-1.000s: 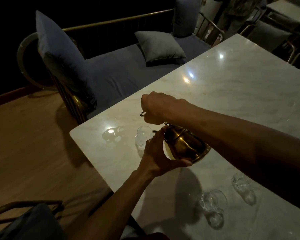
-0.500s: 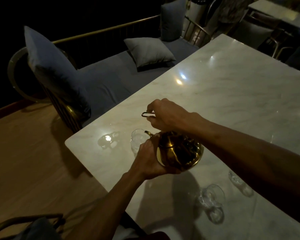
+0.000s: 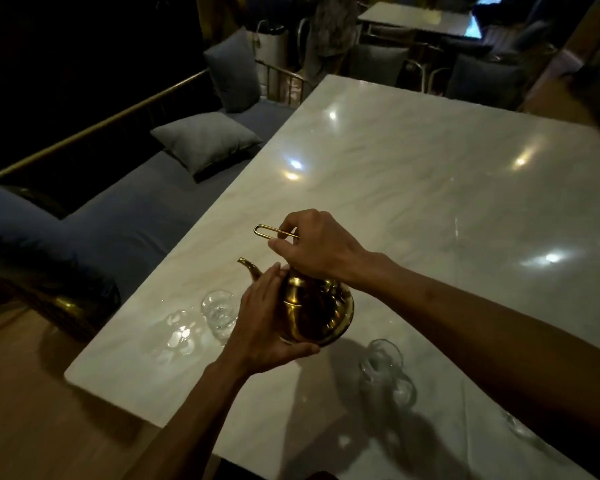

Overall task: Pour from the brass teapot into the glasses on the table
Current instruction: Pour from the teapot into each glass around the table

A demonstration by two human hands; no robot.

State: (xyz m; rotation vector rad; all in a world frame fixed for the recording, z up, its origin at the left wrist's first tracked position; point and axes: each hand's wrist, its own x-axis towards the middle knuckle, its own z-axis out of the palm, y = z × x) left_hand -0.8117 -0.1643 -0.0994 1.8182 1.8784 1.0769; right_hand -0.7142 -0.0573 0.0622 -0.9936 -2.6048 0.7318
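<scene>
Brass, polished and round-bellied, the teapot (image 3: 314, 311) is held just above the near left part of the marble table (image 3: 413, 188), its curved spout (image 3: 248, 266) pointing left and away toward the glass (image 3: 219, 311) that stands just beside it. The right hand (image 3: 317, 249) is closed around the thin wire loop handle (image 3: 274, 232) at the top, fingers pinching it from both sides, while the left hand (image 3: 267, 327) is spread and cupped against the near side and underside of the pot's body, thumb curling under the base. Metal this thick looks fairly heavy, more so if full, and the shiny curved wall gives little grip, so the palm below seems there to carry weight and steer the tilt while the handle takes the lift. If the contents are hot, the body would be a poor place to rest a hand for long; that cannot be told here. Another glass (image 3: 383, 362) stands near the pot on its right, and a third (image 3: 520, 431) shows dimly by the right forearm. All are thin, clear, light and easy to tip or chip, so the spout is best kept above a rim without touching it.
</scene>
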